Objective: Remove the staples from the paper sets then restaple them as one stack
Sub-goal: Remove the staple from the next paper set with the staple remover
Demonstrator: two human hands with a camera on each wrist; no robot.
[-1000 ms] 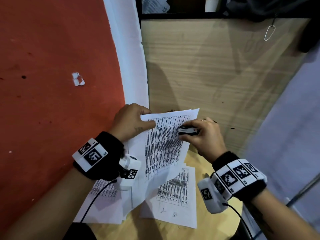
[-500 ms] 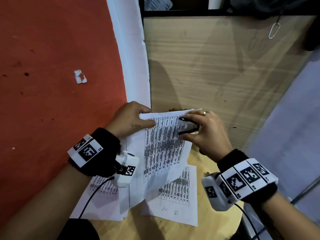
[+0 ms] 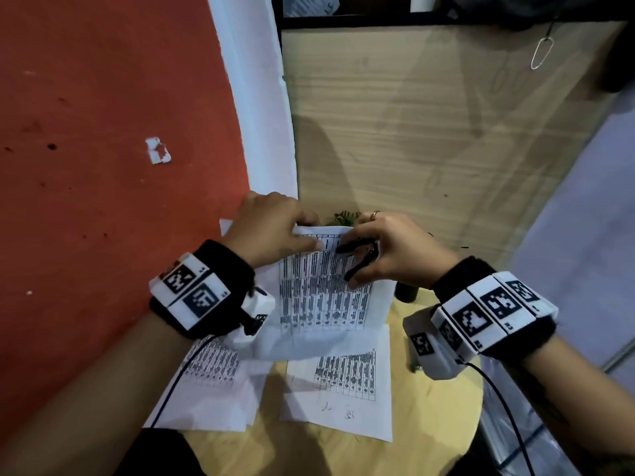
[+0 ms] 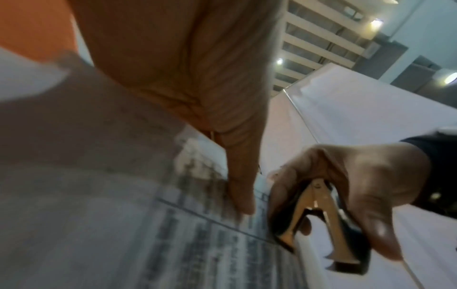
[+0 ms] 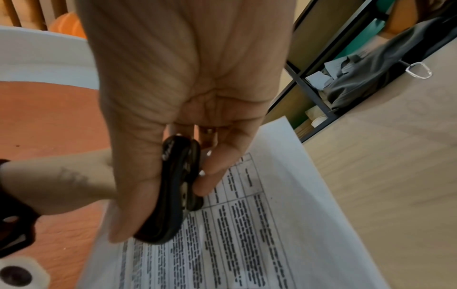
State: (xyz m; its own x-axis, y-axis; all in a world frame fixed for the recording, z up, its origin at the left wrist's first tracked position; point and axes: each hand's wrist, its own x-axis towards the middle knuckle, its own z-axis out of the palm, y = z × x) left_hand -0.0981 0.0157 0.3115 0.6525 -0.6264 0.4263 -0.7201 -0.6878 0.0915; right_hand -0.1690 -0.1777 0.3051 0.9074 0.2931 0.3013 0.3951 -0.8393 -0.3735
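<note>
Right hand [image 3: 395, 255] grips the staple remover [image 3: 357, 259], its claws apart, just right of the left hand [image 3: 271, 228] pinching the paper set's [image 3: 326, 297] top edge.

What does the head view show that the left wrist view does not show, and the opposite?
Only the head view shows the two more paper sets lying on the round wooden table, a small plant behind the held paper set, and the left hand gripping its top edge. Only the left wrist view shows the metal claws, spread apart, of the staple remover. Both show the right hand holding the staple remover over the printed table.
</note>
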